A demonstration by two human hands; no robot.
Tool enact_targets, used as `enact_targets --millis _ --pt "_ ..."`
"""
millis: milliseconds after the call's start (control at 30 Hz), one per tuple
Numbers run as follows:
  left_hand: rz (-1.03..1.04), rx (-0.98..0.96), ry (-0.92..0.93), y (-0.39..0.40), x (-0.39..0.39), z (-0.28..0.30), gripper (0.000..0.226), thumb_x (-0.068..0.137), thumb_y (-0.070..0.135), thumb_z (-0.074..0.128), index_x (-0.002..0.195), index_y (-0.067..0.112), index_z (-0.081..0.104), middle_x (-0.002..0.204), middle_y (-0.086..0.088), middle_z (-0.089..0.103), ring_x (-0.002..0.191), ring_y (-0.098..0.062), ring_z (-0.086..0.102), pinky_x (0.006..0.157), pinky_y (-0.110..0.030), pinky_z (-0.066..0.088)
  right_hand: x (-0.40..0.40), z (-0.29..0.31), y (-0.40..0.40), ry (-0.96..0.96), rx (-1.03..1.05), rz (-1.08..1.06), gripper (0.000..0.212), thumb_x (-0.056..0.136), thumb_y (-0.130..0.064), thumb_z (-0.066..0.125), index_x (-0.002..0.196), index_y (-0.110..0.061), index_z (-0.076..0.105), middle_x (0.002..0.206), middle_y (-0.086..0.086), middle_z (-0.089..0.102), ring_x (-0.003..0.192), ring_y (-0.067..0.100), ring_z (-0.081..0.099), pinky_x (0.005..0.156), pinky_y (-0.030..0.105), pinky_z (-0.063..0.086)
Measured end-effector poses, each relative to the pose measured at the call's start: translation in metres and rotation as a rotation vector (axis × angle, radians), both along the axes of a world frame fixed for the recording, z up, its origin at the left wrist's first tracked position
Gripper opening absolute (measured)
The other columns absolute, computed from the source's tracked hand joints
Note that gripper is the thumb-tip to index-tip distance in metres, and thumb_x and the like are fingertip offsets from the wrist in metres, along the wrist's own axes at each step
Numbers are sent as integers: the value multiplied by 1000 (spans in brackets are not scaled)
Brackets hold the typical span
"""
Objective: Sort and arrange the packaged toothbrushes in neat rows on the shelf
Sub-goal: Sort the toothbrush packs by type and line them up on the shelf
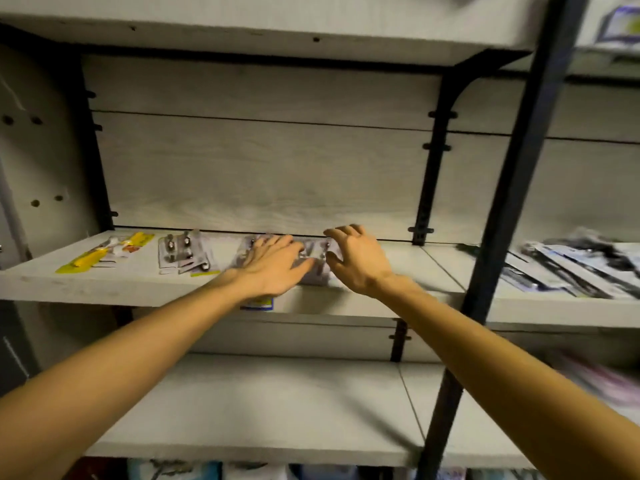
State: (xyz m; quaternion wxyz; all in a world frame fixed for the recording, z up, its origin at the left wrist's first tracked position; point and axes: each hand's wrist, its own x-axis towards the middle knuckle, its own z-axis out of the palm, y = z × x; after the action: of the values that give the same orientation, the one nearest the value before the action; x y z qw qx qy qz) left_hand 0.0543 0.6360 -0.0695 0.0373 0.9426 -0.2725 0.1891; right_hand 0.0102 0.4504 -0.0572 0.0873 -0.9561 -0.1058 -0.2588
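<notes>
Head view: both hands work a pale pack (317, 268) lying flat at mid shelf (104, 278). The left hand (273, 268) lies flat on it, fingers spread, clasping nothing; the right hand (356, 261) hovers at its right edge, grip released. 2 more groups lie leftward: a grey pack (183, 252) and a yellow pack (107, 252). Straightening seems under way; next, square this pack to its neighbours.

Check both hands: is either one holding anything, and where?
Nothing is gripped. The left hand lies flat on a pack on the shelf; the right hand hovers open at its right end.
</notes>
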Motion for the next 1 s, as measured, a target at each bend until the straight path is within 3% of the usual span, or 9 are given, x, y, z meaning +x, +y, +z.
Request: enact_targets --millis 200,367,433,600,767,1000 --pt "-206 7 -145 -112 -79 -1 36 99 48 44 117 22 61 117 -2 63 104 -23 58 84 -36 42 -94 -6 -120 -96 -13 35 41 95 -29 55 135 -18 56 136 4 58 126 24 49 100 39 45" --pt "-329 17 -161 -209 -139 3 29 96 45 47 105 25 66 103 3 68 93 -19 63 77 -35 49 -173 -18 -219 -106 27 -50 31 94 -29 54 125 -26 59 119 -4 66 105 17 61 83 34 53" --pt "-397 15 -163 -247 -160 4 26 95 43 49 100 25 66 95 5 69 89 -20 64 76 -35 51 -201 -22 -257 -79 59 -111 32 93 -26 55 125 -24 59 117 -4 68 104 18 63 85 37 54" --pt "-407 95 -89 -332 -185 3 41 95 48 48 126 24 61 120 0 68 110 -24 62 87 -36 49 -253 -29 -338 -70 155 -264 36 92 -21 57 127 -20 61 117 -3 70 106 20 65 86 39 54" --pt "-407 63 -72 -392 -178 -9 41 94 48 49 124 22 60 124 -1 63 113 -23 58 86 -38 48 -270 -38 -403 -82 137 -383 34 92 -24 58 126 -22 62 119 -5 69 108 18 62 84 36 54" --pt "-298 -2 -88 -456 -129 -8 40 91 49 51 118 21 62 124 -1 57 112 -24 55 83 -37 48 -226 -37 -467 -50 114 -426 37 92 -27 56 128 -21 59 128 -1 65 118 22 54 89 37 51"
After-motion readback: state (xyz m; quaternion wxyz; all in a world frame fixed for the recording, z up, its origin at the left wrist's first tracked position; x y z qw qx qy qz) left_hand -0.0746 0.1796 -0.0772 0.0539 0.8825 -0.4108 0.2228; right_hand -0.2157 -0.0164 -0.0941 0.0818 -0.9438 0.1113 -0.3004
